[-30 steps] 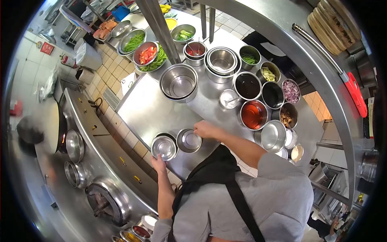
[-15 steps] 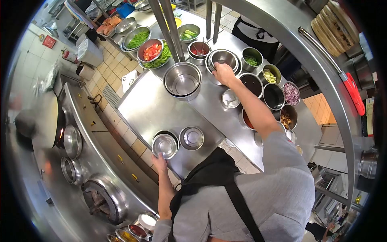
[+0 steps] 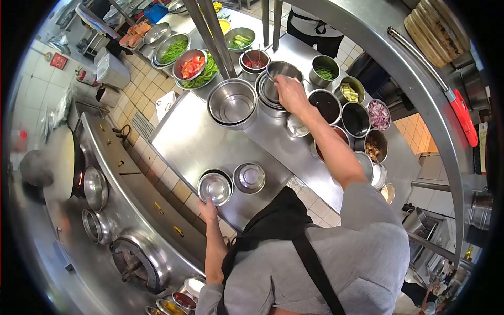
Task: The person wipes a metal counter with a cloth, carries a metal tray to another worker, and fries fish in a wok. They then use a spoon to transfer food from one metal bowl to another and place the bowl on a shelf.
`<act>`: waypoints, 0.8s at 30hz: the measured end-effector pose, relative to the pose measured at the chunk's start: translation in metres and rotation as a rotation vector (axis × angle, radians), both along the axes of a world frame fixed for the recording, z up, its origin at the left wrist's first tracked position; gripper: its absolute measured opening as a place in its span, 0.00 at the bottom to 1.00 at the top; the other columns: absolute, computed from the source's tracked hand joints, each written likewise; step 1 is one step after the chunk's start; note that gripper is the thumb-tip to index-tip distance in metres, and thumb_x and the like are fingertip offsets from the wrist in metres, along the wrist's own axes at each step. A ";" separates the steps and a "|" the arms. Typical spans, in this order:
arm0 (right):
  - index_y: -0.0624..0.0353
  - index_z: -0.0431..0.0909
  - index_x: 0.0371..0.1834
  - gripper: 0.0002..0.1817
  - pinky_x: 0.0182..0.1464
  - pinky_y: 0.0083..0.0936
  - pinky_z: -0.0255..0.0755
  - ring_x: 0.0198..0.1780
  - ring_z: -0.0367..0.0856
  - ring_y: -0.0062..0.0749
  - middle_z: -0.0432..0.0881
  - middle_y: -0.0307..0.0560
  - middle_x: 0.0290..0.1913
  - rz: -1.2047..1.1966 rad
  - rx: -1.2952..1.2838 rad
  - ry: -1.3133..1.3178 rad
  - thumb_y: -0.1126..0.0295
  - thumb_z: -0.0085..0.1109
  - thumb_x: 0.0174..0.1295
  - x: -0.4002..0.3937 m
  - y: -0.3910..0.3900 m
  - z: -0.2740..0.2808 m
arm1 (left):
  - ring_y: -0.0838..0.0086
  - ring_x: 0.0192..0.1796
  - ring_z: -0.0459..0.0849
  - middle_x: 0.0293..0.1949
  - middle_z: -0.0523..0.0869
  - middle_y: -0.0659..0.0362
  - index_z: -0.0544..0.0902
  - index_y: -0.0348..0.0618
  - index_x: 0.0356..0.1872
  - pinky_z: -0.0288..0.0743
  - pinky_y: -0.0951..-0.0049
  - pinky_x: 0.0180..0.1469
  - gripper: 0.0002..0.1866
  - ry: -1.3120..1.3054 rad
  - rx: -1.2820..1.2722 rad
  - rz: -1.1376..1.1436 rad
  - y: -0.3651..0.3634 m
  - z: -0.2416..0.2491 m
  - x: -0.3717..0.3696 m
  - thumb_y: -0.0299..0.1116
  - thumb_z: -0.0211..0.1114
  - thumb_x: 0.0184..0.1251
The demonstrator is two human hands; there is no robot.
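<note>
Reaching out over the table (image 3: pixel 184 134), the right arm (image 3: pixel 336 144) was stretched forward, its hand (image 3: pixel 290 94) palm down. The right hand's fingers were curled closed on the rim of a steel pot (image 3: pixel 284 70), tilted over a nested pot stack (image 3: pixel 269 89). The left arm (image 3: pixel 214 252) was bent close to the body, and the left hand (image 3: pixel 208 210) was clamped on the near edge of a steel bowl (image 3: pixel 214 188), thumb over the rim, lower fingers hidden. That bowl sat inside another, just beside a separate round steel container (image 3: pixel 249 178). Both hands were well apart.
</note>
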State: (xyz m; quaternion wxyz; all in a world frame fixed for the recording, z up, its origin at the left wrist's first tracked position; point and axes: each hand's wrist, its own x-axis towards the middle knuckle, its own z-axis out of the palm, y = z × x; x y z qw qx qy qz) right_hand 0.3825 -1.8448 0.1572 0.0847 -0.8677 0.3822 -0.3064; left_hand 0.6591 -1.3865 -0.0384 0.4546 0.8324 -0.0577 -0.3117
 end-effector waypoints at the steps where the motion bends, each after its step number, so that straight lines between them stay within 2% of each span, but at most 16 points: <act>1: 0.64 0.76 0.43 0.04 0.50 0.50 0.72 0.45 0.84 0.58 0.85 0.60 0.39 0.016 -0.011 0.035 0.75 0.56 0.69 -0.001 -0.003 -0.001 | 0.70 0.18 0.80 0.35 0.84 0.49 0.72 0.31 0.54 0.73 0.71 0.15 0.15 0.005 -0.001 -0.001 0.003 0.000 -0.001 0.30 0.63 0.75; 5: 0.62 0.79 0.45 0.08 0.51 0.48 0.73 0.48 0.86 0.56 0.88 0.59 0.40 0.029 0.106 0.195 0.72 0.55 0.68 0.001 -0.011 -0.007 | 0.71 0.17 0.79 0.35 0.84 0.50 0.72 0.32 0.54 0.73 0.71 0.15 0.15 -0.005 0.021 -0.016 0.000 -0.001 0.003 0.30 0.63 0.75; 6: 0.60 0.81 0.46 0.12 0.54 0.52 0.75 0.50 0.86 0.58 0.88 0.63 0.42 0.081 0.237 0.315 0.63 0.55 0.74 0.003 -0.013 -0.017 | 0.71 0.17 0.79 0.36 0.84 0.50 0.72 0.32 0.54 0.73 0.72 0.15 0.15 0.001 0.021 -0.019 -0.002 0.009 0.000 0.31 0.63 0.75; 7: 0.60 0.82 0.45 0.15 0.54 0.53 0.76 0.50 0.87 0.58 0.88 0.62 0.40 0.119 0.333 0.460 0.59 0.53 0.76 0.003 0.000 -0.012 | 0.71 0.17 0.79 0.36 0.84 0.49 0.72 0.33 0.54 0.73 0.72 0.15 0.15 0.008 0.022 -0.025 -0.003 0.013 -0.004 0.31 0.62 0.75; 8: 0.63 0.80 0.46 0.18 0.53 0.54 0.76 0.47 0.87 0.60 0.88 0.63 0.38 0.179 0.392 0.439 0.57 0.50 0.78 0.001 0.003 -0.035 | 0.71 0.17 0.79 0.37 0.84 0.49 0.72 0.33 0.54 0.72 0.73 0.14 0.15 -0.005 0.025 -0.020 -0.001 0.007 -0.002 0.31 0.62 0.76; 11: 0.66 0.77 0.47 0.18 0.51 0.54 0.77 0.44 0.88 0.62 0.87 0.65 0.36 0.122 0.454 0.456 0.58 0.50 0.78 0.001 0.016 -0.052 | 0.71 0.18 0.79 0.37 0.84 0.49 0.73 0.33 0.55 0.73 0.74 0.14 0.15 0.015 -0.004 -0.018 0.001 -0.001 0.000 0.32 0.62 0.76; 14: 0.68 0.75 0.46 0.15 0.49 0.54 0.78 0.41 0.88 0.62 0.87 0.67 0.35 0.070 0.451 0.367 0.64 0.51 0.76 0.008 0.021 -0.053 | 0.71 0.18 0.80 0.38 0.84 0.48 0.73 0.32 0.56 0.74 0.74 0.15 0.16 0.041 0.027 -0.031 0.002 -0.007 0.004 0.32 0.62 0.75; 17: 0.68 0.76 0.45 0.11 0.47 0.53 0.79 0.40 0.88 0.62 0.87 0.66 0.33 0.041 0.411 0.396 0.70 0.51 0.71 0.015 0.030 -0.033 | 0.70 0.19 0.81 0.39 0.84 0.48 0.73 0.32 0.57 0.75 0.74 0.15 0.17 0.041 0.034 -0.036 0.006 -0.007 0.006 0.31 0.62 0.75; 20: 0.69 0.76 0.47 0.11 0.46 0.53 0.79 0.42 0.89 0.59 0.88 0.62 0.34 0.056 0.345 0.362 0.75 0.55 0.63 0.020 0.019 -0.045 | 0.70 0.19 0.81 0.40 0.84 0.48 0.73 0.32 0.57 0.75 0.73 0.16 0.17 0.033 0.019 -0.035 0.003 -0.006 0.007 0.31 0.62 0.75; 24: 0.69 0.77 0.46 0.12 0.47 0.51 0.79 0.40 0.89 0.58 0.88 0.62 0.33 -0.005 0.241 0.368 0.77 0.56 0.60 0.021 0.016 -0.025 | 0.70 0.20 0.81 0.40 0.85 0.48 0.73 0.31 0.58 0.76 0.73 0.16 0.17 0.037 0.043 -0.063 0.002 0.000 0.005 0.32 0.61 0.76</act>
